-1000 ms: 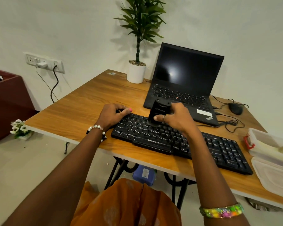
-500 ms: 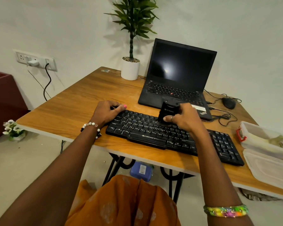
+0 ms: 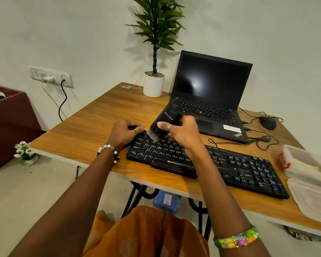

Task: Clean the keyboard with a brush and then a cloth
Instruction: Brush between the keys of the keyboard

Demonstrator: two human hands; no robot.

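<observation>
A black Zebronics keyboard point(image 3: 239, 167) lies along the front of the wooden table point(image 3: 93, 127). My right hand point(image 3: 183, 132) grips a black brush point(image 3: 165, 119) tilted to the left, and its grey bristles point(image 3: 153, 135) touch the keys at the keyboard's upper left corner. My left hand point(image 3: 125, 131) rests on the left end of the keyboard, fingers curled over its far edge. No cloth shows clearly; something pale lies in the white tub at the right.
An open black laptop point(image 3: 209, 101) stands just behind the keyboard, with a potted plant point(image 3: 154, 84) to its left. A mouse point(image 3: 267, 122) and loose cables lie at the back right. A white plastic tub point(image 3: 308, 162) and its lid point(image 3: 311, 199) sit at the right edge.
My right hand has swept the brush leftward from the keyboard's upper middle to its upper left corner and tilted it so the bristles show. My left hand stayed put.
</observation>
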